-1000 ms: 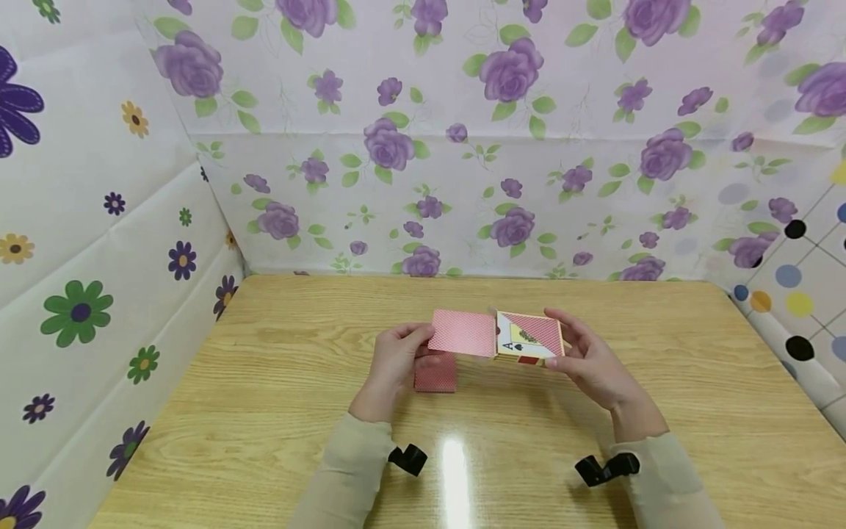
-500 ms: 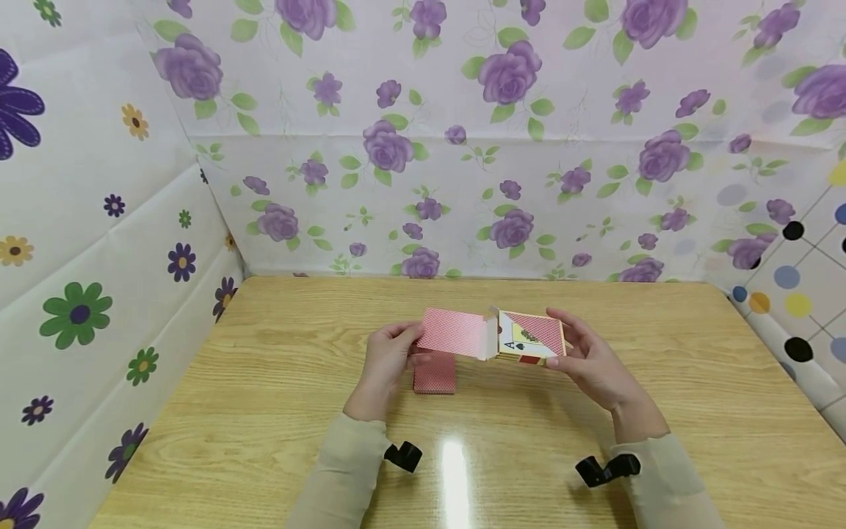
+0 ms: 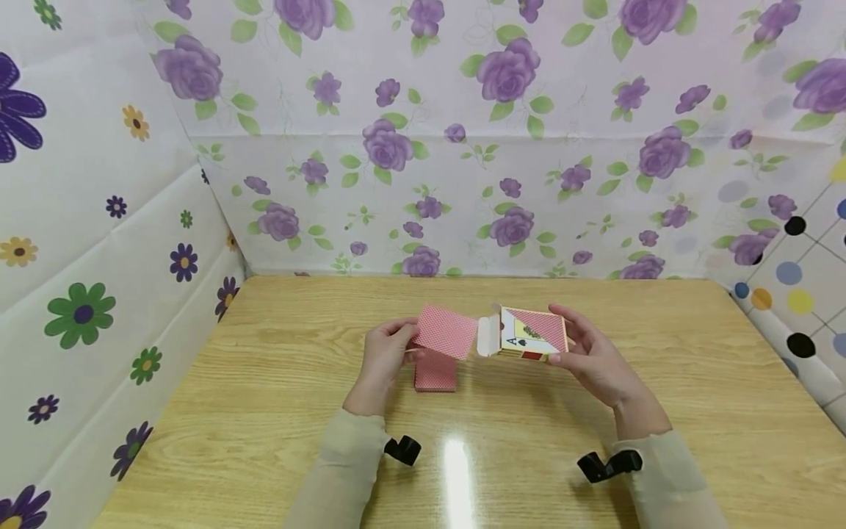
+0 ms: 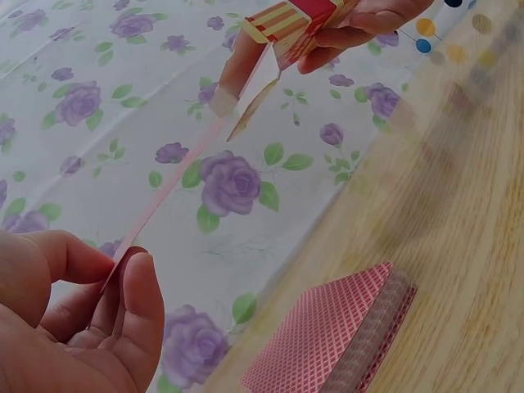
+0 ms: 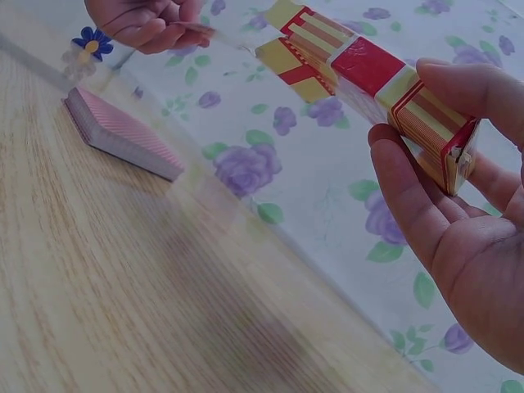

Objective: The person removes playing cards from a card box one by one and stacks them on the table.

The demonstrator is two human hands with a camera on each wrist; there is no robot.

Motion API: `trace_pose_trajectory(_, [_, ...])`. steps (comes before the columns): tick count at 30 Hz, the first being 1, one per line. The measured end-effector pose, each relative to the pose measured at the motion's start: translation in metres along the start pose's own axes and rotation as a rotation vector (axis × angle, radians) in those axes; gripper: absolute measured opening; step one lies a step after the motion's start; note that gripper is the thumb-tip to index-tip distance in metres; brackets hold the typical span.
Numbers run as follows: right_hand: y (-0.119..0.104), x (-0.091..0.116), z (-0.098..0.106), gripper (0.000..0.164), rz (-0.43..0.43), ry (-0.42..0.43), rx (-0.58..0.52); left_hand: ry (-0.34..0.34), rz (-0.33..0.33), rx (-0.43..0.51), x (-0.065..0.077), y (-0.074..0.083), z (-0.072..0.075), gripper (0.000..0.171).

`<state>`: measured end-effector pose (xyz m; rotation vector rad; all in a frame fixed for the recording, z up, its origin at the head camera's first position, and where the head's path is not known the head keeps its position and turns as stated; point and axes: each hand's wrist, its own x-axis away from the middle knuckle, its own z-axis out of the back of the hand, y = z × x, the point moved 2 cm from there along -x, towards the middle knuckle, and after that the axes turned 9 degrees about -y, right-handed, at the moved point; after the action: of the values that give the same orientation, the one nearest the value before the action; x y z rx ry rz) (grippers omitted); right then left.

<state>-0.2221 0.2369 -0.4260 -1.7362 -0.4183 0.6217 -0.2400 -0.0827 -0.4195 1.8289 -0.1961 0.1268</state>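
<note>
- Card box [image 3: 535,332]: held up above the counter [image 3: 277,411], its flap [image 3: 488,337] out toward 9 o'clock.
- My right hand [image 3: 598,367]: clamped on the box's 3 o'clock end.
- My left hand [image 3: 383,358]: pinching a red-backed card [image 3: 446,330] at the box's 9 o'clock; can't tell if it touches the flap.
- Card stack [image 3: 436,373]: on the counter, 6 o'clock of the card.
- My hands: well apart.

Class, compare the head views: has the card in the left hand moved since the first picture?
Yes: the card moved left, away from the box, judged against the deck on the table.
</note>
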Motion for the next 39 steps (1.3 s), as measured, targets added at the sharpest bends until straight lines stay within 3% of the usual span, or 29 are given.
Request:
trace_pose_trajectory(13, [-0.005, 0.001, -0.001, 0.079, -0.003, 0.026, 0.012, -0.008, -0.004, -0.058, -0.007, -0.008, 0.004, 0.024])
trace_pose_trajectory(27, [-0.008, 0.002, -0.002, 0.078, 0.009, 0.010, -0.005, 0.022, -0.040, -0.274, -0.012, 0.001, 0.011, 0.023])
trace_pose_trajectory(39, [-0.008, 0.002, -0.001, 0.078, 0.006, 0.026, -0.004, -0.038, -0.012, -0.375, -0.018, 0.001, 0.013, 0.024])
